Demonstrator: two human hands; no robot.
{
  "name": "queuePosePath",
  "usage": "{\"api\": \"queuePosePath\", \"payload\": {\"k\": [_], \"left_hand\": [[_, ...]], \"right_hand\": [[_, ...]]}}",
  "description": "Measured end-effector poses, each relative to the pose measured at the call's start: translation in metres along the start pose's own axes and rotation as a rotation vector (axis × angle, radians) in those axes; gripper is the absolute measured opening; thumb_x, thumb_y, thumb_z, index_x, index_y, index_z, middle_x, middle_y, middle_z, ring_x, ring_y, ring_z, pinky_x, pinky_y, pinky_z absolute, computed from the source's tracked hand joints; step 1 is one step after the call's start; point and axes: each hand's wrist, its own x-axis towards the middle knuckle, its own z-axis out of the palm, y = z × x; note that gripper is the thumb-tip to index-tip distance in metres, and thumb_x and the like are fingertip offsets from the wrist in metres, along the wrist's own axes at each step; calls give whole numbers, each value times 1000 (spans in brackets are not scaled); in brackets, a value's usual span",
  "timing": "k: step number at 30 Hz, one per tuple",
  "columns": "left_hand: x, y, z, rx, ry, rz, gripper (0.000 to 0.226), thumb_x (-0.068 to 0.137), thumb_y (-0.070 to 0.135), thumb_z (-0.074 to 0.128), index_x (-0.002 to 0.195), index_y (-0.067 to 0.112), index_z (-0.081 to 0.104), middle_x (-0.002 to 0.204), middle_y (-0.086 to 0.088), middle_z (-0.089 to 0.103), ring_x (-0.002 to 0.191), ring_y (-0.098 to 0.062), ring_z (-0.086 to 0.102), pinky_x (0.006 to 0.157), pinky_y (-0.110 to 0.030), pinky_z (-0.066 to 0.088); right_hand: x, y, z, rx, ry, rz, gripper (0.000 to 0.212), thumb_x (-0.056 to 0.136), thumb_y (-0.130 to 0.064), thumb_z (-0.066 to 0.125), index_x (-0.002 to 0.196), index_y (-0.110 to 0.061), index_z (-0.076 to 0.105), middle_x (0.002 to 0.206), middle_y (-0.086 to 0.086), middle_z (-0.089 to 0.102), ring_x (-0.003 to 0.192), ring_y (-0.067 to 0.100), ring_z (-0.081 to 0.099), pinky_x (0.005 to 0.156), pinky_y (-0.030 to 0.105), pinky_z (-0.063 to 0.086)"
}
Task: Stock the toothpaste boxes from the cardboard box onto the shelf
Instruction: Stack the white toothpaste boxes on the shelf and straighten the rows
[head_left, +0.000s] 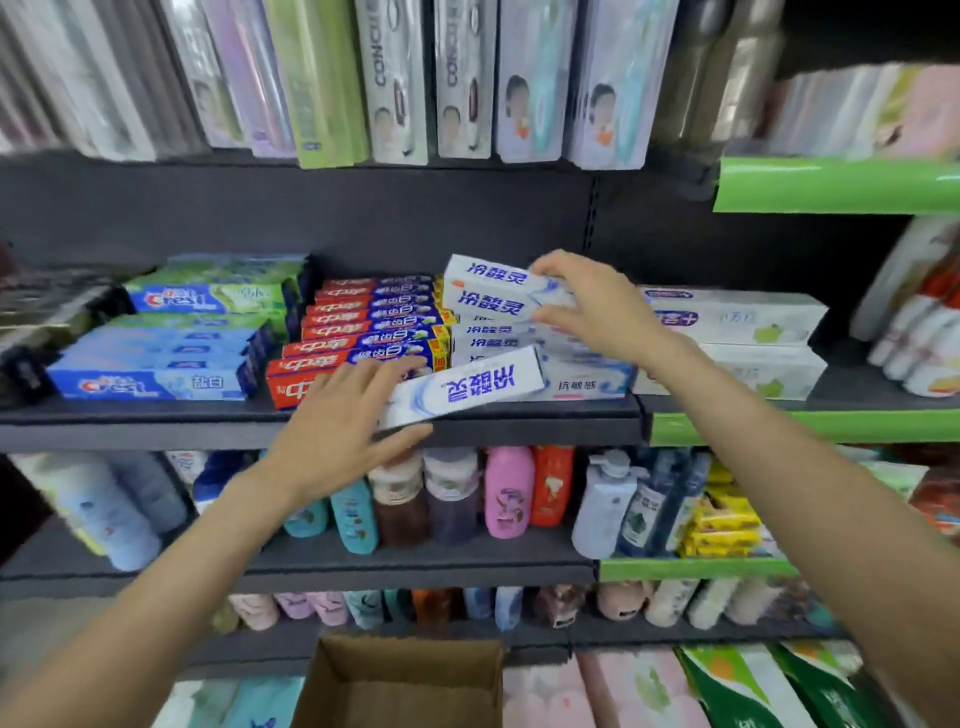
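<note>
My left hand (345, 415) grips one end of a white toothpaste box with blue lettering (467, 387), held tilted and upside down just above the front edge of the dark shelf (156, 415). My right hand (587, 304) grips another white toothpaste box (493, 291) at its right end, on top of a stack of the same boxes (493, 343). The brown cardboard box (405, 680) stands open at the bottom centre; its inside looks dark and I see no boxes in it.
Red toothpaste boxes (363, 332) are stacked left of the white stack, blue and green Crest boxes (166, 343) further left, white boxes (737, 338) to the right. Toothbrush packs (415, 78) hang above. Bottles (467, 499) fill the shelves below.
</note>
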Motion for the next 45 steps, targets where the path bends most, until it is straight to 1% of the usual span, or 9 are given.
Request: {"api": "queuePosePath", "payload": {"k": [10, 15, 21, 25, 30, 35, 39, 41, 45], "left_hand": [[5, 0, 11, 222, 17, -57, 58, 89, 56, 32, 136, 22, 38, 110, -6, 54, 91, -29, 52, 76, -40, 41], [14, -6, 4, 366, 138, -28, 59, 87, 53, 41, 133, 17, 43, 117, -11, 54, 101, -34, 49, 85, -46, 40], [39, -1, -6, 297, 331, -21, 55, 78, 49, 59, 125, 20, 53, 115, -6, 54, 103, -29, 43, 84, -40, 35], [54, 16, -3, 201, 375, -197, 60, 61, 43, 77, 113, 20, 56, 105, -6, 56, 94, -25, 40, 74, -38, 35], [75, 54, 15, -61, 312, -253, 64, 73, 67, 50, 115, 19, 55, 103, -2, 56, 91, -24, 48, 73, -36, 42], [85, 72, 3, -185, 226, -434, 57, 82, 68, 44, 109, 17, 44, 91, -2, 64, 82, -27, 61, 62, -33, 36], [80, 85, -6, -408, 92, -392, 47, 97, 49, 21, 117, 15, 46, 107, -9, 60, 97, -33, 58, 81, -43, 44], [80, 83, -8, -751, 21, -454, 43, 100, 43, 25, 120, 14, 51, 115, -6, 59, 105, -26, 57, 92, -44, 44], [78, 73, -4, -1144, -36, -545, 18, 93, 41, 50, 98, 24, 54, 101, 5, 63, 89, -9, 62, 82, -35, 53]], "right_hand": [[98, 43, 55, -267, -237, 113, 33, 92, -16, 55, 123, -17, 44, 116, 9, 56, 108, 30, 48, 74, 33, 35], [87, 43, 59, -57, -158, 69, 39, 95, -24, 48, 134, -14, 49, 141, 5, 45, 134, 31, 34, 108, 36, 28], [-9, -34, 3, 291, -168, -75, 42, 92, -40, 53, 131, -25, 51, 131, -13, 53, 120, 1, 44, 97, 18, 33], [-53, -40, 10, 394, 215, 68, 36, 89, -32, 61, 122, -21, 51, 128, -11, 50, 116, -1, 43, 97, 18, 34], [-72, -57, 31, 644, 619, 262, 46, 87, -23, 65, 124, -21, 39, 141, -1, 35, 130, 10, 38, 104, 28, 39], [-68, -63, 31, 832, 297, 387, 34, 88, -36, 58, 118, -27, 45, 115, -2, 61, 93, 3, 63, 86, 29, 53], [-56, -68, 33, 608, 150, 235, 39, 94, -40, 50, 131, -28, 48, 108, -8, 66, 95, 9, 63, 86, 35, 50], [-53, -66, 33, 476, 111, 174, 39, 94, -41, 49, 131, -28, 49, 108, -5, 64, 97, 12, 58, 84, 33, 46], [-46, -57, 23, 275, -79, 184, 53, 82, -43, 65, 131, -29, 48, 104, 1, 53, 97, 13, 47, 78, 28, 37]]}}
